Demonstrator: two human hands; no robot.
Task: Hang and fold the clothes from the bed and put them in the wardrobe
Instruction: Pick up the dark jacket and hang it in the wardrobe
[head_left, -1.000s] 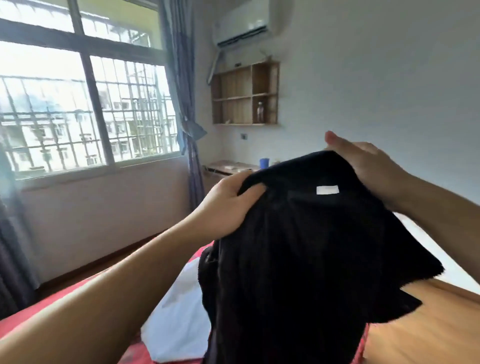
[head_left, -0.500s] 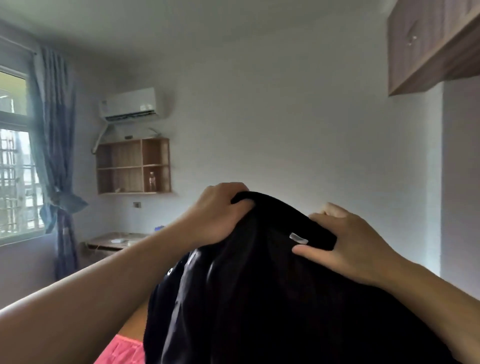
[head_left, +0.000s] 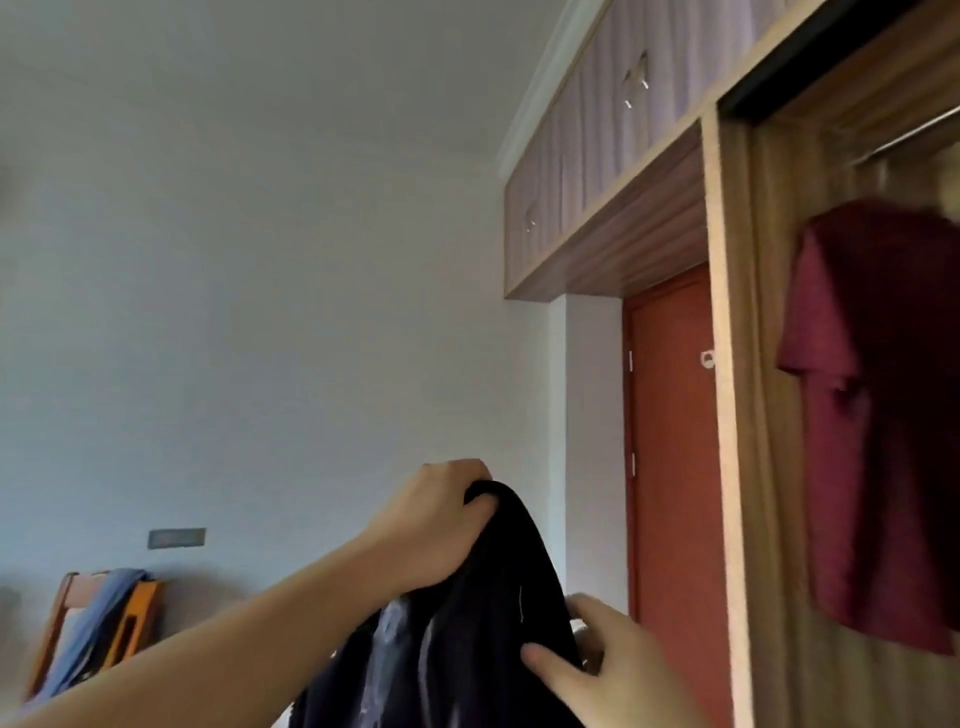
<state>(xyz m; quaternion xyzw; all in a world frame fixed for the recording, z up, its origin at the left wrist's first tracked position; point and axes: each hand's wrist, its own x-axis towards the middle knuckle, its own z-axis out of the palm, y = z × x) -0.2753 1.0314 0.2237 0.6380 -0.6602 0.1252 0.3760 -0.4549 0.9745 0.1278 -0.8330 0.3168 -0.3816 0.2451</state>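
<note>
A black garment (head_left: 467, 623) hangs in front of me at the bottom centre. My left hand (head_left: 431, 525) grips its top fold from above. My right hand (head_left: 608, 665) holds the garment's right side lower down, fingers pressed on the cloth. The wooden wardrobe (head_left: 737, 415) stands open at the right. Inside it a maroon T-shirt (head_left: 883, 415) hangs from the rail (head_left: 914, 132). The bed is out of view.
Overhead cabinets (head_left: 597, 171) run along the top above a red-brown door (head_left: 670, 441). A wooden chair (head_left: 78, 623) draped with a blue cloth (head_left: 98, 618) stands at the lower left against the white wall.
My view has swung right from the window and shelf to the wardrobe. Both hands kept hold of the black garment; my right hand has dropped lower on it.
</note>
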